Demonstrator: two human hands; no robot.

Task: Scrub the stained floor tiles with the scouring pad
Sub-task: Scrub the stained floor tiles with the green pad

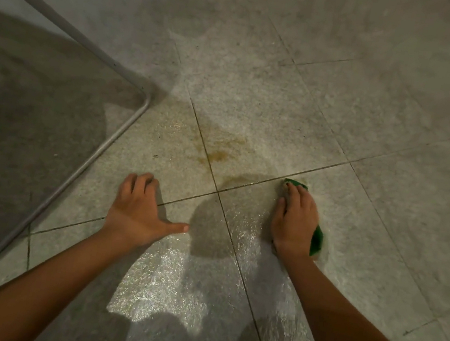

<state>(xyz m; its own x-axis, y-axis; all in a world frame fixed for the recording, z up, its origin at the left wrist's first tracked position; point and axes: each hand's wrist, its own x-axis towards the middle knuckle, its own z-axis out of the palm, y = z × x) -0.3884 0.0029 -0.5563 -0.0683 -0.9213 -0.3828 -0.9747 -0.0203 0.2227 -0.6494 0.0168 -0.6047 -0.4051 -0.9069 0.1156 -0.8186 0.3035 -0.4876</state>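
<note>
Pad [317, 239] green, flattened under right hand [295, 223] pressing it; left hand [137, 209] splayed, empty, on wet tile [169, 280].

Head view, looking steeply down, close over floor tiles [257, 110], dim

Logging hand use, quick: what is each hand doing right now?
Left hand: open, empty, flat on the floor tiles.
Right hand: pressing the green scouring pad onto the tiles.
</note>
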